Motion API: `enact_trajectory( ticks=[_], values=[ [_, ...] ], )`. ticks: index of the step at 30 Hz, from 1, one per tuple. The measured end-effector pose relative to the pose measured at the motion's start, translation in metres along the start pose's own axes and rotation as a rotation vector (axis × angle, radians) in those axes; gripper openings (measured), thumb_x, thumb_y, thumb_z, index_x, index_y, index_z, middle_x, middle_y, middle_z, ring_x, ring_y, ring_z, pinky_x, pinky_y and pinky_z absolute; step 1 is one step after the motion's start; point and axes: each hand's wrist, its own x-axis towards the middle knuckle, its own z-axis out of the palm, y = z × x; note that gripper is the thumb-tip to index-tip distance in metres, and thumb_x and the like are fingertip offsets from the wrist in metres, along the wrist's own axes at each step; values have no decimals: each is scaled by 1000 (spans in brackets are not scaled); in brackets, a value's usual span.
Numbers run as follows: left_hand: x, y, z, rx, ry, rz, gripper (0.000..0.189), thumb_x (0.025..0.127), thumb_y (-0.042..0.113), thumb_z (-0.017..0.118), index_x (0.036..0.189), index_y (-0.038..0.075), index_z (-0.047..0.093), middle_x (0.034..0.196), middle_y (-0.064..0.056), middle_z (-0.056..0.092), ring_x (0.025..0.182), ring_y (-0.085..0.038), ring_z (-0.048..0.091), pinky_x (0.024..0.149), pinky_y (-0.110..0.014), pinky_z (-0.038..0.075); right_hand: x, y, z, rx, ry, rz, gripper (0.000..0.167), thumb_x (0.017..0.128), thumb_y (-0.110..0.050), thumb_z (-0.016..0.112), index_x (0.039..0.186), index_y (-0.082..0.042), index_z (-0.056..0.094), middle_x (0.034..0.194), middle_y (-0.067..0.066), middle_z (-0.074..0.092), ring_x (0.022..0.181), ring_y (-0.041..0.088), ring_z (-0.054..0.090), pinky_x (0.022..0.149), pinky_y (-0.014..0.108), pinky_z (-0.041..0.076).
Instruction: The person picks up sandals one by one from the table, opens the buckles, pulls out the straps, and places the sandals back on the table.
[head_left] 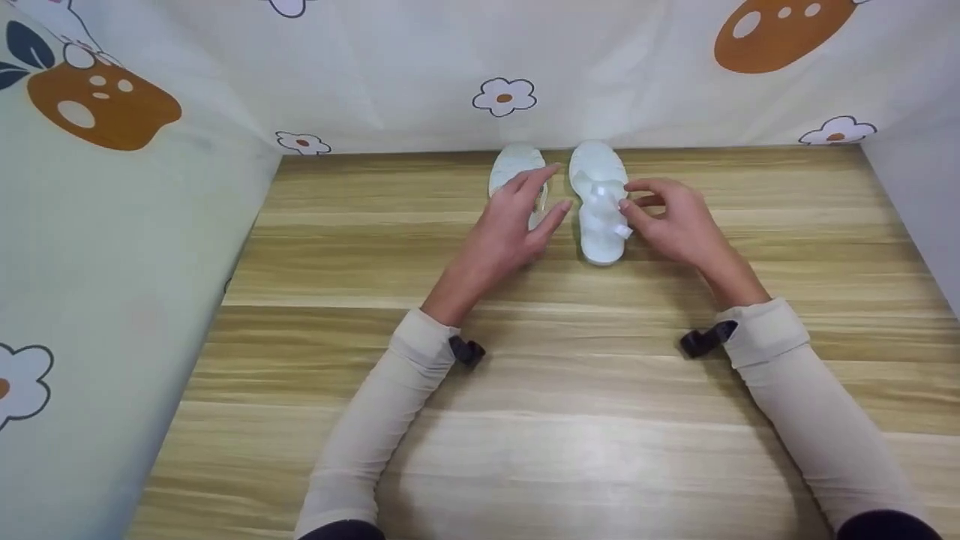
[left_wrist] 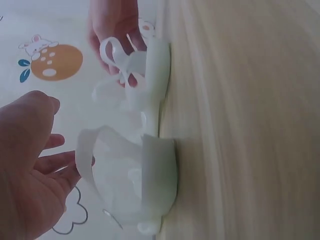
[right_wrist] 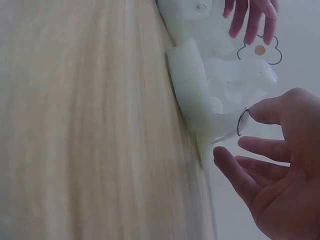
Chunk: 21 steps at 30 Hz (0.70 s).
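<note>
Two pale-green, strappy plastic sandals [head_left: 601, 244] side by side on a wood-grain surface [head_left: 585, 457].
Your left hand [head_left: 510, 219] is at one, right hand [head_left: 676, 221] at the other, both with fingers and thumb apart.

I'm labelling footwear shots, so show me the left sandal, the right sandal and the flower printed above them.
Left sandal [head_left: 516, 160], head view: far end of its sole.
Right sandal [head_left: 602, 250], head view: near end of its sole.
Flower [head_left: 504, 98], head view: orange centre.

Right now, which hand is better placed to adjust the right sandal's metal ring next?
Probably the right hand: it reaches the ring, while the left hand is over at the left sandal.
</note>
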Motion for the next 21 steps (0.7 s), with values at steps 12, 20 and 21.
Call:
enact_trajectory(
  ticks=[12,20,21],
  values=[
    [24,24,27,52,-103,49,48,112,22,58,157,6,50,132,-18,73,111,-24,75,95,-30,61,-2,4,4,62,-35,33,40,108,-36,66,133,-5,74,141,16,67,132,36,68,112,56,55],
    [31,34,41,287,-176,-33,51,112,24,57,159,6,45,123,-16,74,109,-29,75,94,-44,62,-1,8,5,59,-37,65,45,108,-45,65,130,-7,76,134,13,74,129,28,69,111,38,53],
    [32,35,43,298,-185,-39,51,112,24,57,158,6,45,119,-16,75,104,-28,75,90,-44,63,-1,8,5,53,-35,67,45,108,-45,65,130,-7,76,133,13,75,129,27,70,108,33,53]
  ],
)
